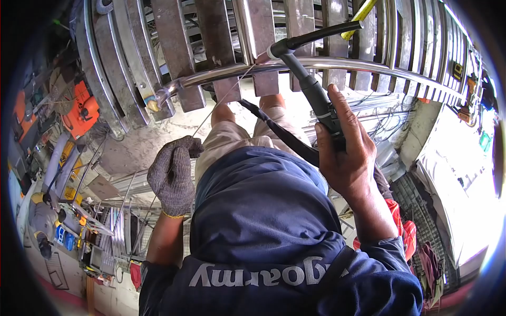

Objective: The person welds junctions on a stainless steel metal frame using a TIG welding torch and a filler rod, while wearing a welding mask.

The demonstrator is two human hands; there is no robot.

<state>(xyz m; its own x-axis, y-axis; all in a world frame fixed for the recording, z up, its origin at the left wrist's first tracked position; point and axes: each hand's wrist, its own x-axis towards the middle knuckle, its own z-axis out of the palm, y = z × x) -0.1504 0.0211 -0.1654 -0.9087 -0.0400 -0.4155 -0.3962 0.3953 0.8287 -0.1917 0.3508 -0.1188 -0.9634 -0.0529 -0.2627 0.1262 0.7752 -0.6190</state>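
L hand (173, 174) curled tight on thin rod (216, 105), running fwd-right from fingers. R hand (349, 152) wraps torch (312, 89), its head fwd-left.

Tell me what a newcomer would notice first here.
Probably the dark torch in the bare right hand, its tip close to the shiny pipe across a row of metal bars. Next, the gloved left hand, holding a thin rod that slants up toward that tip. At far left, an orange object stands out by its colour.
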